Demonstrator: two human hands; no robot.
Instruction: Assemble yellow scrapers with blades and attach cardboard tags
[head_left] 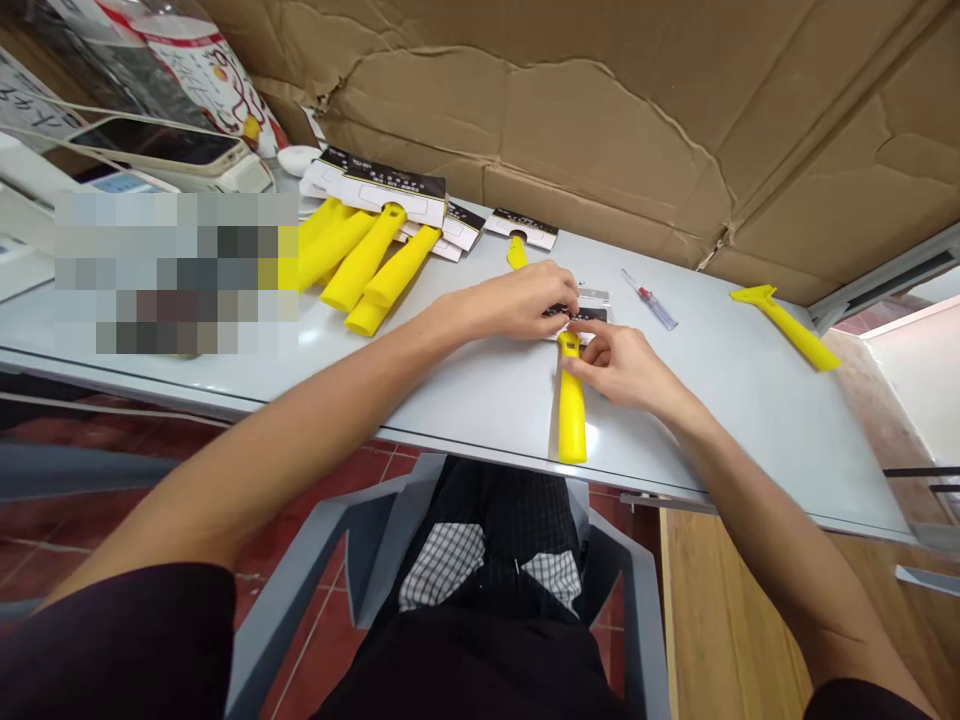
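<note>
A yellow-handled scraper (571, 415) lies on the grey table, its handle pointing toward me. A black-and-white packaging card (598, 315) covers its head end. My left hand (534, 300) is closed, fingertips pinching at the card's left part. My right hand (626, 362) has its thumb against the top of the yellow handle, with its index finger reaching to the card and the other fingers curled. Both hands' fingertips meet near the head, and exactly what they pinch there is partly hidden. Just beyond my left hand lies another carded scraper (517, 252).
Several carded yellow scrapers (364, 260) are piled on the left. A red-and-clear screwdriver (649, 300) and an uncarded yellow scraper (799, 330) lie to the right. A phone (161, 140) rests at far left. Cardboard (600, 130) stands along the table's back edge.
</note>
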